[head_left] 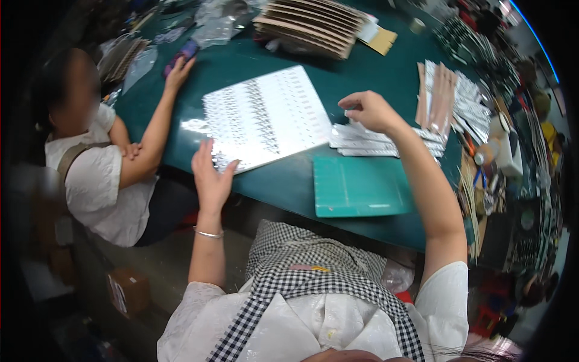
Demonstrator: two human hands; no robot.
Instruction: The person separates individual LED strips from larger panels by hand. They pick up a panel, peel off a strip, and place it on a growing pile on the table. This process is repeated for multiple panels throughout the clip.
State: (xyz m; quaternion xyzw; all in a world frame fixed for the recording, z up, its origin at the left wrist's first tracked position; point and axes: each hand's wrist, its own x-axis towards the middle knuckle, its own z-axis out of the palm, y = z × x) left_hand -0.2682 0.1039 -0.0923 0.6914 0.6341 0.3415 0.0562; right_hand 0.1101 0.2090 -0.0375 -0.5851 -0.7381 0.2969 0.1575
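Observation:
A white board [286, 108] lies tilted on the green table, with rows of small dark and silvery pieces across its left and middle parts. My left hand [211, 175] rests at the board's near left corner, fingers and thumb spread. Over the board's right side, my right hand [371, 111] hovers with bent fingers drawn toward the thumb. A tiny pale bit shows at its fingertips, too small to name. Below that hand is a stack of white strips [362, 142]. Nearer to me lies a green cutting mat [359, 187].
At my left sits another person [96, 181], one hand holding a phone [181, 57]. Stacked brown cardboard sheets [307, 27] stand at the far side. More strips in brown [440, 99] and white, plus several tools [467, 145], crowd the right edge of the table [265, 196].

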